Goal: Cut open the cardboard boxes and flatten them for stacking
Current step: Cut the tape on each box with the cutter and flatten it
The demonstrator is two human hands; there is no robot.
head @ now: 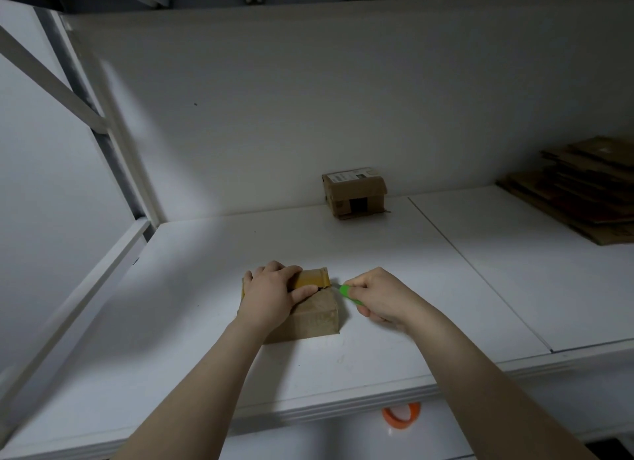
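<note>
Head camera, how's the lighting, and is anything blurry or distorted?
Head view: dim overall, a brighter patch on the shelf left of the box; the flattened cardboard stack lies in shadow; wide-angle lens stretches the forearms; green cutter slightly soft.

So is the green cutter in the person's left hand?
No, the right hand grips the green cutter, while the left hand holds the box steady.

Arms: both bare, stretched forward.
Left hand (271,296): palm down, fingers (274,269) curled over box (314,319) top, gripping.
Right hand (375,296): fingers curled round green cutter (347,293), knuckles up, near left thumb.
</note>
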